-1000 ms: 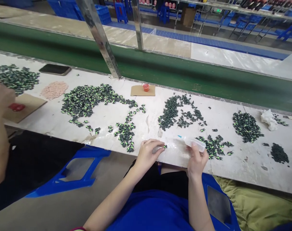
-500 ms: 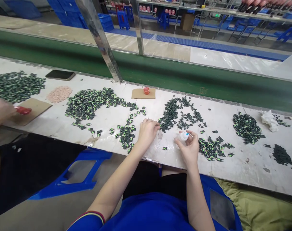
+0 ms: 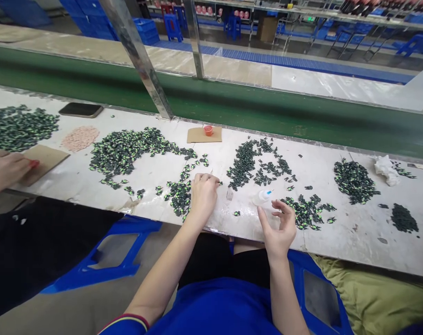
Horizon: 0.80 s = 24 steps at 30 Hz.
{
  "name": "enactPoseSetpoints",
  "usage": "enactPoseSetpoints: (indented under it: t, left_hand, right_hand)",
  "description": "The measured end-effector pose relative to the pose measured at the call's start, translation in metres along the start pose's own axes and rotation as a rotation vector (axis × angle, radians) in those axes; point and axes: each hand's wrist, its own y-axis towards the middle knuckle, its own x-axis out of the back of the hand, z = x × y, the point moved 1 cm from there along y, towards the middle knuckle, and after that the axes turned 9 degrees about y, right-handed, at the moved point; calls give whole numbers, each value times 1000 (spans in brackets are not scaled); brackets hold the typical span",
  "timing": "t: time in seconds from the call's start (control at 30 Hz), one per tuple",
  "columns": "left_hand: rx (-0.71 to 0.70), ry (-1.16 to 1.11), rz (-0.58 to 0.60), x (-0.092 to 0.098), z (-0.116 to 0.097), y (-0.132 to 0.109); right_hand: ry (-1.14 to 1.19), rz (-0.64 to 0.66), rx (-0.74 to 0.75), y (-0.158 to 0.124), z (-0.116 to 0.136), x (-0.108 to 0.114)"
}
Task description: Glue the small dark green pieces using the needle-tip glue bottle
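Observation:
My left hand [image 3: 204,195] is closed in a pinch, with a small dark piece [image 3: 220,183] showing at its fingertips. Just right of centre, a small white squeeze bottle [image 3: 261,197] with a blue needle tip stands on the table, tilting slightly in view. Beside it my right hand [image 3: 281,228] is open, thumb and fingers apart, holding nothing. A pile of plain dark green pieces [image 3: 244,163] lies beyond my hands. Green-and-yellow assembled pieces [image 3: 307,211] are heaped right of my right hand, and another such cluster [image 3: 179,197] lies left of my left hand.
On the white table [image 3: 155,172] are a large heap of pieces [image 3: 120,151], pink pieces [image 3: 80,138], a phone [image 3: 80,110] and a red cup [image 3: 208,130] on cardboard. A co-worker's hand [image 3: 7,170] works at the far left. A metal post [image 3: 137,58] rises behind.
My right hand has let go of the squeeze bottle and drawn back toward me, its fingers spreading. My left hand has shifted slightly left, away from the dark pile.

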Motion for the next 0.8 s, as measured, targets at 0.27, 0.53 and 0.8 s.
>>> enactPoseSetpoints:
  t: [0.27, 0.53, 0.8]
  left_hand:
    - [-27, -140, 32, -16, -16, 2]
    - [-24, -162, 88, -13, -18, -1]
    - [-53, -179, 153, -11, -21, -2]
  right_hand:
    - [48, 11, -68, -2, 5, -2]
    - [22, 152, -93, -10, 10, -10]
    - [29, 237, -105, -9, 12, -16]
